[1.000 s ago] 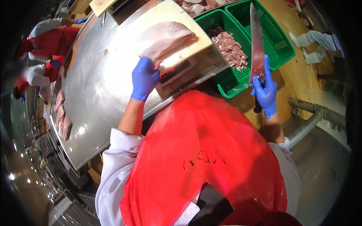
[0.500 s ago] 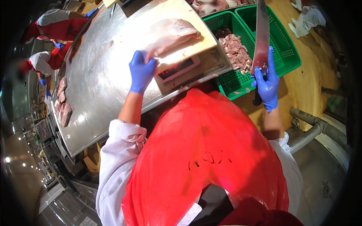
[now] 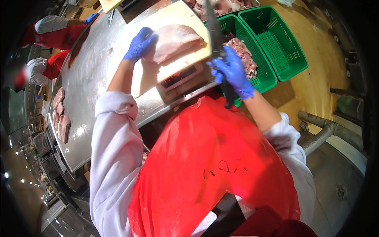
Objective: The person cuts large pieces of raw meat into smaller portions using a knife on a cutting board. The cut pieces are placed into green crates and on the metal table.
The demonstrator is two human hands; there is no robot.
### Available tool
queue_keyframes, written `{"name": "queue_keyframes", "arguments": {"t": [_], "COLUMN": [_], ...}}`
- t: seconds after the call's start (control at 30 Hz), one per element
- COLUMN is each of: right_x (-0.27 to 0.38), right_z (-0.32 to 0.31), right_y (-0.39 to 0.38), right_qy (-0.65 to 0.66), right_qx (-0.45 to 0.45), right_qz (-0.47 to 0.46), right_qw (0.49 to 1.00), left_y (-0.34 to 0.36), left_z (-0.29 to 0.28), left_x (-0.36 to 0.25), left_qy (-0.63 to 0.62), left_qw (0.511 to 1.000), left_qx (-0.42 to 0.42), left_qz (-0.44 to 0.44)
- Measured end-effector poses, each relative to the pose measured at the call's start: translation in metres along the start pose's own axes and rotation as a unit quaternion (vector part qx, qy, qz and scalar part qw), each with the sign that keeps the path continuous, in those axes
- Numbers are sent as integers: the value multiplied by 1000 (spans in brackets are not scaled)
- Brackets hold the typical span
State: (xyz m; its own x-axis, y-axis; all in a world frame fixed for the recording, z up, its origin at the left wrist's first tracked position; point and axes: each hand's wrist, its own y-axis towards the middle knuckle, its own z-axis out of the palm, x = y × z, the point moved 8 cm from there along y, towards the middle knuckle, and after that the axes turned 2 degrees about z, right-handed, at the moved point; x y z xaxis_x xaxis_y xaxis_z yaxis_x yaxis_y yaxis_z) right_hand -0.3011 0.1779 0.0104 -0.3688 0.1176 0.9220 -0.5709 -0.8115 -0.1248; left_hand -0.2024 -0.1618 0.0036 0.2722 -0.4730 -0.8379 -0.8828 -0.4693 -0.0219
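A large pale slab of raw meat (image 3: 173, 41) lies on a cream cutting board (image 3: 189, 15). At its left end, my blue-gloved left hand (image 3: 140, 44) has its fingers curled over the meat. My right hand (image 3: 233, 73), gloved in blue too, is closed round the black handle of a long knife (image 3: 215, 33). The blade points up and away, just past the board's right edge and apart from the meat. Below the board's near edge sits a digital scale (image 3: 179, 79) with a red-lit display.
Right of the board, one green basket (image 3: 268, 81) holds meat chunks (image 3: 245, 59), with another green basket (image 3: 296, 67) beside it. A metal tray of meat (image 3: 229, 5) stands beyond. Several meat pieces (image 3: 63, 126) lie on the steel table (image 3: 92, 75). Co-workers in red aprons (image 3: 57, 65) stand across it.
My right hand has swung the knife leftward, from over the baskets to the board's right edge. My left hand has shifted up and left, and the meat slab now lies still, no longer blurred.
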Motion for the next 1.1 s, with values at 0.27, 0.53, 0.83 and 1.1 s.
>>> {"name": "queue_keyframes", "arguments": {"t": [0.27, 0.53, 0.83, 1.1], "right_x": [15, 66, -22, -6], "right_z": [82, 124, 128, 120], "right_y": [162, 190, 114, 133], "right_qy": [59, -101, -196, -262], "right_qx": [61, 172, 65, 52], "right_qz": [-64, -52, -15, -11], "right_qw": [994, 978, 978, 964], "left_y": [-74, -141, -45, -84], "left_z": [-7, -18, -49, -34], "left_x": [24, -31, 25, 13], "left_qy": [19, 72, -48, -46], "left_qw": [988, 970, 988, 966], "left_qx": [-133, -233, 39, 138], "left_qz": [-71, 2, -144, -215]}}
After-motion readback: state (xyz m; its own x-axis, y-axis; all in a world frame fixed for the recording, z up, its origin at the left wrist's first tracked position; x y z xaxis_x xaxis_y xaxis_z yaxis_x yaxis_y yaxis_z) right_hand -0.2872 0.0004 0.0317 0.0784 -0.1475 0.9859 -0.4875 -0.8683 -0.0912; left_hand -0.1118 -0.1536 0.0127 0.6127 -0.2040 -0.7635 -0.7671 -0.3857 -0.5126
